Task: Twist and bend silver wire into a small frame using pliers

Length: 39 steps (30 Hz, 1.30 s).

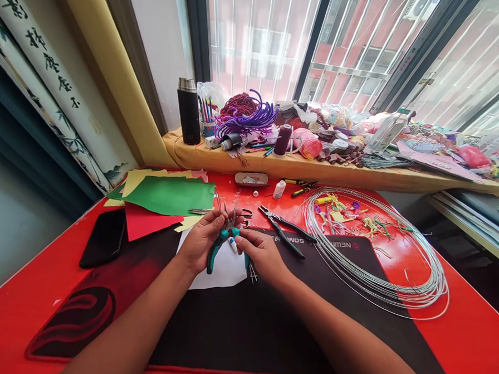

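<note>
The head view shows the left hand (202, 237) with thumb and fingertips pinched around a thin wire (218, 198) that rises above them, beside the nose of the teal-handled pliers (224, 234). The right hand (265, 256) has its fingers curled in, grasping the pliers at a handle; the handles are spread. The pliers are between the hands, above one white sheet (214, 276) on one dark mat (223, 328). Counted around them: one second pair of pliers (273, 216), one coil of wire (436, 280), one phone (104, 238), one small white bottle (279, 189).
</note>
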### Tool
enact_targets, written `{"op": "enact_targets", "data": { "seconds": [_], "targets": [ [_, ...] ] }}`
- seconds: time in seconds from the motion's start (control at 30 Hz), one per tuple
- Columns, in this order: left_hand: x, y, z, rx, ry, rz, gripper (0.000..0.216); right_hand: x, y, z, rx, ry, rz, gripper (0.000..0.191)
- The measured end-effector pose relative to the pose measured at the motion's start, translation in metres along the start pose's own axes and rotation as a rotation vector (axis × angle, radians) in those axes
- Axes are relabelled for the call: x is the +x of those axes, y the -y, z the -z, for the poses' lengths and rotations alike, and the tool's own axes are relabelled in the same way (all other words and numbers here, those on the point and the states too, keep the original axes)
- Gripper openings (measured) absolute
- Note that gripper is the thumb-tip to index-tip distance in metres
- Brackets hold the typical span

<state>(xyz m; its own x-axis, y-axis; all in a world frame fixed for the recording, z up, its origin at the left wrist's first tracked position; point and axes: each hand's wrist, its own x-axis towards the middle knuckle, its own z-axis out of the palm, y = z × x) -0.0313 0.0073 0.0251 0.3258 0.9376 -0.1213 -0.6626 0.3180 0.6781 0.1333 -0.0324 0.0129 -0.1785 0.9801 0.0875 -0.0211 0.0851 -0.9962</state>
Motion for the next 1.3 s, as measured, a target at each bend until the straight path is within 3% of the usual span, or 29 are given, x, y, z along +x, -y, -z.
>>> {"op": "enact_targets", "data": {
  "seconds": [0.3,0.5,0.6,0.8,0.9,1.03,1.17,1.3],
  "targets": [
    [-0.004,0.004,-0.005,-0.157,-0.004,-0.049,0.014,-0.009,-0.005,-0.004,0.057,0.082,-0.022,0.039],
    [-0.009,0.01,-0.013,-0.122,-0.021,-0.071,0.018,-0.014,-0.012,-0.015,0.497,0.186,-0.132,0.039],
    [-0.009,0.013,-0.012,-0.046,-0.058,-0.075,0.021,-0.017,-0.011,-0.017,0.602,0.214,-0.196,0.04],
    [-0.009,0.02,-0.017,0.177,-0.157,-0.174,0.028,-0.022,-0.011,-0.019,0.518,0.179,-0.192,0.043],
    [-0.011,0.022,-0.023,0.222,-0.157,-0.221,0.03,-0.023,-0.012,-0.021,0.491,0.179,-0.2,0.048],
    [-0.013,0.021,-0.027,0.187,-0.118,-0.171,0.028,-0.024,-0.012,-0.02,0.511,0.186,-0.201,0.046],
    [-0.01,0.015,-0.023,0.138,-0.101,-0.187,0.023,-0.026,-0.009,-0.016,0.541,0.203,-0.199,0.045],
    [-0.002,0.013,-0.013,0.239,-0.215,-0.296,0.024,-0.023,-0.003,-0.007,0.569,0.168,-0.221,0.047]
  ]
}}
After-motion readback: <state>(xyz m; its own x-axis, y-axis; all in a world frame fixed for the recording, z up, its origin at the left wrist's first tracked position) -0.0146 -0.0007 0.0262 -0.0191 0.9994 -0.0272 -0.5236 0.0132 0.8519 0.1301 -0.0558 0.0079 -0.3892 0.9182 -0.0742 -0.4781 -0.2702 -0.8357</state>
